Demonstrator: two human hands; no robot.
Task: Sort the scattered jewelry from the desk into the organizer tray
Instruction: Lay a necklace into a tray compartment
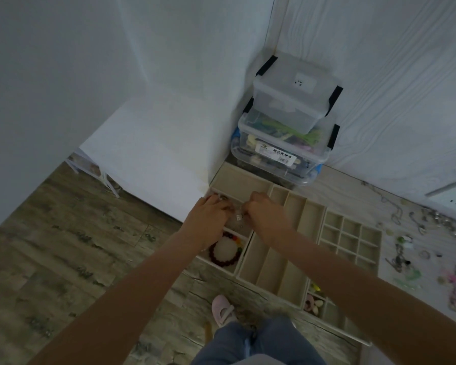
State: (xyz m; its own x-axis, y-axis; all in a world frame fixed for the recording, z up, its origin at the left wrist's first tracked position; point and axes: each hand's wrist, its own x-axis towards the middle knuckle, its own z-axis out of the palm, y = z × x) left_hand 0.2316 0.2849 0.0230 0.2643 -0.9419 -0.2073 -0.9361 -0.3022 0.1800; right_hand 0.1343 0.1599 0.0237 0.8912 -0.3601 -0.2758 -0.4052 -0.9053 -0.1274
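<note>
Head view: we saw both hands over the beige organizer tray (pixel 295 248), at its 10 o'clock end. Left hand (pixel 208 214) had fingers curled down into a compartment w/ small clear pieces (pixel 238 216); right hand (pixel 263 212) also curled, fingertips meeting the left's at those pieces. Whether either actually pinched one, we couldn't tell — too blurry. Just toward 6 o'clock of the left wrist, a dark red bead bracelet (pixel 224 252) lay in its own compartment. Long slots sat in the tray's middle, a small grid section (pixel 349 238) at 3 o'clock. Scattered jewelry (pixel 416 233) lay on the desk (pixel 348 191) farther toward 3 o'clock, apart from the tray. Stacked clear storage boxes (pixel 287 133) stood at 12 o'clock, in the corner.
</note>
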